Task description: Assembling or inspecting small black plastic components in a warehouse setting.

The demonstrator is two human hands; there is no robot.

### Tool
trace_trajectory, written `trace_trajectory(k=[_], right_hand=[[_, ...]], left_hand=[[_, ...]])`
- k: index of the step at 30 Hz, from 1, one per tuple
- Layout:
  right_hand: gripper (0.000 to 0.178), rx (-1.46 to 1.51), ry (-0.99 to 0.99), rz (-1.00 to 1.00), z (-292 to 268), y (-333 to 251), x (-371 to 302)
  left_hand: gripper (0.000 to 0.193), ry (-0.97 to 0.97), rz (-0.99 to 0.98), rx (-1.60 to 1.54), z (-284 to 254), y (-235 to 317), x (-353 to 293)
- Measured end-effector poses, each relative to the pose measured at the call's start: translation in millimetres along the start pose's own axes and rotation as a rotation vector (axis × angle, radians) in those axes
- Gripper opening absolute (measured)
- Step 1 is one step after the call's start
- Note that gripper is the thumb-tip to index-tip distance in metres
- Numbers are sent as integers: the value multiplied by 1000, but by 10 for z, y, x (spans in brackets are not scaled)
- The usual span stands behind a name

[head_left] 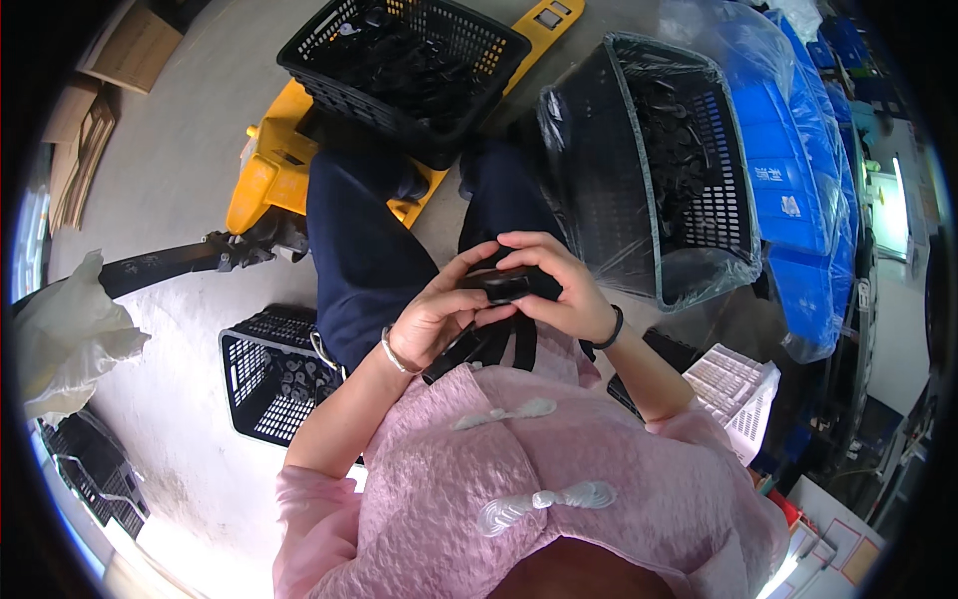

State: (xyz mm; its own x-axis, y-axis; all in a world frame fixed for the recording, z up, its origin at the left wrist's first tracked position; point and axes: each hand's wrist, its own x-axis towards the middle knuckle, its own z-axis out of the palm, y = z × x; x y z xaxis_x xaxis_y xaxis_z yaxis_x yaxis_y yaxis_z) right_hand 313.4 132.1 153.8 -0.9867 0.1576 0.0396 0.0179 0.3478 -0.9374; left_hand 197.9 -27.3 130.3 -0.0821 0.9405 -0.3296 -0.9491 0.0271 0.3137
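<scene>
Pinching a small black plastic clip (502,285) over the lap, left hand (439,317) and right hand (559,290) both grasp it; black straps (489,344) dangling beneath could slip floorward.

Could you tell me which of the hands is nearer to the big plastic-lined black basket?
Right. The right hand is just left of the plastic-lined black basket; the left hand lies farther left.
</scene>
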Motion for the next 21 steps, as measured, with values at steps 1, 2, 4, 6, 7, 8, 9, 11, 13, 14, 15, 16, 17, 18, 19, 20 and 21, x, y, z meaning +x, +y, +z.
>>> trace_trajectory(k=[1,2,4,6,7,8,9,11,13,14,15,16,17,18,19,20,21], right_hand=[[32,4,-3,-2,-2,6,21],[31,3,11,-40,-19,18,38],[31,-4,23,-76,-55,11,63],[33,42,13,-79,-80,-26,82],[33,38,11,-77,-87,-19,68],[34,194,14,12,-91,-1,46],[35,351,19,102,-86,14,33],[35,418,24,126,-111,35,16],[36,479,18,131,-123,59,31],[36,478,17,130,-119,62,35],[36,486,19,115,-113,71,41],[35,494,20,101,-112,76,47],[35,493,21,100,-119,74,52],[35,451,25,117,-132,59,53],[35,408,29,135,-147,42,56],[35,408,29,135,-169,14,69],[35,371,38,152,-197,-23,88]], left_hand=[[57,23,2,7,36,8,-20],[57,26,4,7,30,9,-27],[56,-9,-5,28,23,-7,-8],[54,-24,-5,51,26,-4,-6],[51,-38,-4,75,28,-7,-3],[51,-40,-3,72,25,-14,7],[48,-61,-14,91,13,-13,11],[44,-82,-23,110,12,-16,5],[40,-60,-16,160,27,-9,-3],[40,-60,-15,160,20,-11,-7],[40,-58,-4,151,3,-15,-7],[41,-56,7,143,-9,-13,-9],[41,-57,7,144,-16,-5,-12],[41,-36,27,100,-21,-2,-22],[41,-15,48,57,-27,2,-31],[41,-15,49,57,-44,2,-37],[41,8,81,37,-67,-2,-38]])
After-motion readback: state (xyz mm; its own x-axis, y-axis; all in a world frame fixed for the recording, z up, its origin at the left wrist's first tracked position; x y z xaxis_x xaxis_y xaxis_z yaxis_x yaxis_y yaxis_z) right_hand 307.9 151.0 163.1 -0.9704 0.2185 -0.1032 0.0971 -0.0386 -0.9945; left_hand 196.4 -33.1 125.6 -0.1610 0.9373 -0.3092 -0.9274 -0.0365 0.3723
